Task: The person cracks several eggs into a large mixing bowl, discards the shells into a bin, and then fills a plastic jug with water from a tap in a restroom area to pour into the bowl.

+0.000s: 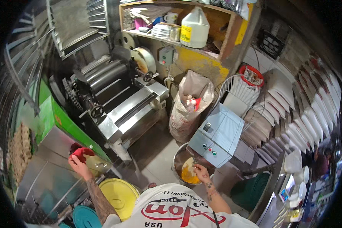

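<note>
Curling closed around a red item (pixel 84 152), the left hand (pixel 78 163) is gripping it firmly. The right hand (pixel 203 174) is reaching over the metal bowl (pixel 175 167), fingers bent, their hold unclear. Just beyond and below those fingertips, pale stuff (pixel 187 163) and yellow stuff (pixel 188 176) are lying unblended; filling seems begun, mixing apparently still waiting.

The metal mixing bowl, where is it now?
In the head view, the metal mixing bowl is low, slightly right of centre, beside the pale blue machine housing, with the person's right hand at its opening.
</note>
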The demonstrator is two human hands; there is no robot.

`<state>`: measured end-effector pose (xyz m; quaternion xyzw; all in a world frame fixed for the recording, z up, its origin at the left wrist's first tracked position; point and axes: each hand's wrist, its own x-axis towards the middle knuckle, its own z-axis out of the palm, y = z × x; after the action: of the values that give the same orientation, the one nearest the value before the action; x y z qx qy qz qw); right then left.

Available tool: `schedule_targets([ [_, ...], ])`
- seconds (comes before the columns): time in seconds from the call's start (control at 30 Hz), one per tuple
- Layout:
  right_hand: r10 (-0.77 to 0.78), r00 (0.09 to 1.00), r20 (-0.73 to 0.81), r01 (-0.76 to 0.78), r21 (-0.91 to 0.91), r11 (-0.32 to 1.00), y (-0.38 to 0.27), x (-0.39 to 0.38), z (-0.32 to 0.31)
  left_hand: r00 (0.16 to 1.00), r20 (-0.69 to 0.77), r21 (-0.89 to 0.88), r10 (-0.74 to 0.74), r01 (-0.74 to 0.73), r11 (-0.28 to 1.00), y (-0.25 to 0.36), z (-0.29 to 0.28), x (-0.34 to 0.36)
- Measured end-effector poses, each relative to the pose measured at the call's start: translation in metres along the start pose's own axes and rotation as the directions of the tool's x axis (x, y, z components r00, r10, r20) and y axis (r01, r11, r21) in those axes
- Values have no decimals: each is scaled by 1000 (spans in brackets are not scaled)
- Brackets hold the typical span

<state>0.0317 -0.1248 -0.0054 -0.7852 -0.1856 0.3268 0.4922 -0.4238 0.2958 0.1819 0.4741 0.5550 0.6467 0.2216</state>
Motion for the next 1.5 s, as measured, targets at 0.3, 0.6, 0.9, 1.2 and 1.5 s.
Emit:
schedule_targets([
  [0.3, -573, 813, 102, 580, -54, 813, -252, 12, 94, 300, 951, -120, 79, 121, 985, 122, 133, -99],
  [0.6, -618, 764, 186, 639, -84, 765, -279, 60, 50, -21, 870, -474, 493, -309, 824, 124, 215, -166],
  [0.9, -564, 825, 47, 503, 394, 769, -272, 31, 59, -122, 992, 122, -20, 932, 341, 92, 247, -280],
  [1.2, -701, 712, -37, 702, -3, 712, -215, 35, 64, -100, 975, 198, -199, 797, 570, 104, 231, -298],
  [1.5, -452, 860, 238, 192, 669, 718, -154, 67, 76, 39, 999, -6, 16, -237, 972, 147, 199, -238],
])
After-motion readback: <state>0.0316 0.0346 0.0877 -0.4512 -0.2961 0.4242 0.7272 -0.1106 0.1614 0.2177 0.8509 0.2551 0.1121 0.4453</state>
